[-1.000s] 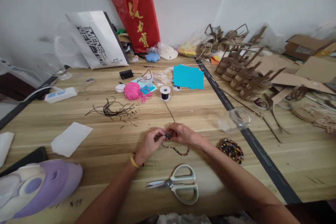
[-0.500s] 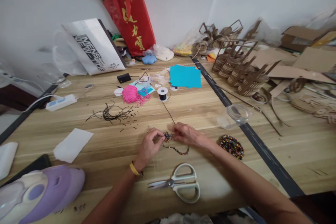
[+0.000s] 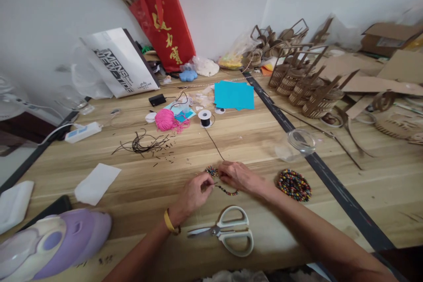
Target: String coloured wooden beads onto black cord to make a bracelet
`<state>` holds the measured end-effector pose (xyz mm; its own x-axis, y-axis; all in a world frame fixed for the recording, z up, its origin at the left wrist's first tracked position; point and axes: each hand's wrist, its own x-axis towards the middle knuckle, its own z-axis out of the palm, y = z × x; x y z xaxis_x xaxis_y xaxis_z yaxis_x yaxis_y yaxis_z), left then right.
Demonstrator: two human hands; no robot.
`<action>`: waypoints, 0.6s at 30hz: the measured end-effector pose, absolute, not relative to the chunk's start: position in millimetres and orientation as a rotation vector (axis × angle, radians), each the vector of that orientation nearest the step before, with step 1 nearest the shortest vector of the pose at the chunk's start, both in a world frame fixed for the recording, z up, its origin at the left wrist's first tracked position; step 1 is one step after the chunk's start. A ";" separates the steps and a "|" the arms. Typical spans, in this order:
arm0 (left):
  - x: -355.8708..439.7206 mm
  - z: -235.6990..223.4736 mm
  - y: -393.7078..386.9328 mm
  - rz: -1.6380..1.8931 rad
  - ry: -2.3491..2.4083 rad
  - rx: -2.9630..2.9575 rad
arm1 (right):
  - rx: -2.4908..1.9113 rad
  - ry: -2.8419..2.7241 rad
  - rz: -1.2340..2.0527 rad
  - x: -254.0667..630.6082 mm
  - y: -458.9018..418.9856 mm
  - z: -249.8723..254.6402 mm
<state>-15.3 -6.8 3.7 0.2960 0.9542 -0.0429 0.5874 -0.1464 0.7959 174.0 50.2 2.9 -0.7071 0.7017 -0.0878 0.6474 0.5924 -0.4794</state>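
My left hand (image 3: 197, 188) is closed in a pinch on the dark end of a beaded cord (image 3: 228, 192), whose colourful beads curve to the right on the table. My right hand (image 3: 238, 177) is closed just beside it, its fingertips around the black cord (image 3: 214, 144) that runs from a white spool (image 3: 205, 119). A small cluster of colourful beads (image 3: 210, 170) lies just beyond my left fingers. Nearer me rest open-bladed scissors with pale handles (image 3: 243, 231). A coiled pile of bead strands (image 3: 293, 185) sits right of my right forearm.
Left of centre are cut black cords (image 3: 142, 143) and pink yarn (image 3: 164, 120). Blue sheets (image 3: 234, 95) lie farther back. A clear round container (image 3: 301, 142) and small woven baskets (image 3: 322, 99) stand right. A purple and white device (image 3: 71, 240) occupies the near left.
My left hand has moved from the bead cluster toward me, onto the end of the beaded cord. My right hand has shifted slightly nearer to me. The view has turned a little.
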 end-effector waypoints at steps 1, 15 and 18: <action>-13.8 2.0 -8.8 0.635 1.369 1.849 | -1.141 -2.696 0.743 174.0 50.0 1.3; -18.3 -8.3 -11.6 0.809 1.363 1.691 | -1.104 -2.512 0.786 174.8 48.9 -5.3; -24.1 -7.7 -8.6 0.840 1.353 1.569 | -1.086 -2.440 0.838 176.9 47.4 -2.1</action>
<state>-24.1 -8.6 -7.7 0.1794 0.9825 -0.0498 0.3913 -0.0248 0.9199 176.9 47.4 -2.1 -0.6496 0.7573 0.0672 0.5561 0.5336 -0.6373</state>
